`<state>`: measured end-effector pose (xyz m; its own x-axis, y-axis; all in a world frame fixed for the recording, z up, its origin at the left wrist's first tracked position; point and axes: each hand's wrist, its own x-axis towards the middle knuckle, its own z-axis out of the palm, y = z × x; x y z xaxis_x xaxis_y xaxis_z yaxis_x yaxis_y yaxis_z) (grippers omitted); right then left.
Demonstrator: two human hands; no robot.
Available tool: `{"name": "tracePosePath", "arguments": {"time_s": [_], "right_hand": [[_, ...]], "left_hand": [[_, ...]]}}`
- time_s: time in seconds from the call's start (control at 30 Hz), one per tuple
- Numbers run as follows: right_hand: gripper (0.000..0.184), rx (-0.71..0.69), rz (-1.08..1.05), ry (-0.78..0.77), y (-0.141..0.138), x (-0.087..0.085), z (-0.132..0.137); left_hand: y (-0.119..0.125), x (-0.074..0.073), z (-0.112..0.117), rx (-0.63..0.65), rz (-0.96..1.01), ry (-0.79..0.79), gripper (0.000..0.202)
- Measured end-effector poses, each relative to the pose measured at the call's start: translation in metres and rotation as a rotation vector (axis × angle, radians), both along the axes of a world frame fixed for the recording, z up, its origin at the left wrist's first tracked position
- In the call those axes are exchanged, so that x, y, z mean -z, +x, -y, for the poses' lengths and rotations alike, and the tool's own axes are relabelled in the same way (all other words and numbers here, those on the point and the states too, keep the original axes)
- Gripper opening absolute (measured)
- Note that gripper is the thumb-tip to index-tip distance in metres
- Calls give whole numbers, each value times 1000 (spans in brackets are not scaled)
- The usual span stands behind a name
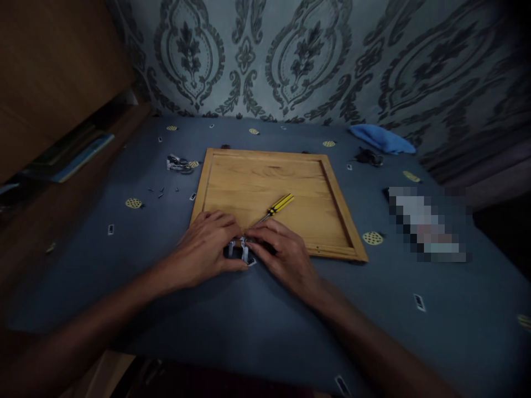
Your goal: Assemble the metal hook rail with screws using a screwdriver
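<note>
A framed wooden cabinet door lies flat on the table. At its near edge, left of the middle, sits a metal cabinet hinge. My left hand is closed around the hinge from the left, fingers on the frame and thumb below. The fingertips of my right hand are pinched together at the hinge's right side; whatever is between them is too small to make out. A yellow and black screwdriver rests on the panel just beyond my right hand, its tip end partly hidden by the fingers.
A second hinge lies left of the door, with several small screws nearer to me. Back right are a dark object and a blue cloth. A pixelated object lies at right. Wooden furniture borders the left side.
</note>
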<state>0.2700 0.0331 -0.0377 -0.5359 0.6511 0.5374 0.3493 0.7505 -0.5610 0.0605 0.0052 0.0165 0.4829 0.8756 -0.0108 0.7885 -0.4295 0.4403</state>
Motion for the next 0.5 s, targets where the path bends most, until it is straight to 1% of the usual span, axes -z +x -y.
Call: {"name": "tracePosePath", "arguments": {"time_s": [0.5], "right_hand": [[14,22,2,1,-2,4,0]], "left_hand": [[0,-1,0,5,-15,-1,38]]}}
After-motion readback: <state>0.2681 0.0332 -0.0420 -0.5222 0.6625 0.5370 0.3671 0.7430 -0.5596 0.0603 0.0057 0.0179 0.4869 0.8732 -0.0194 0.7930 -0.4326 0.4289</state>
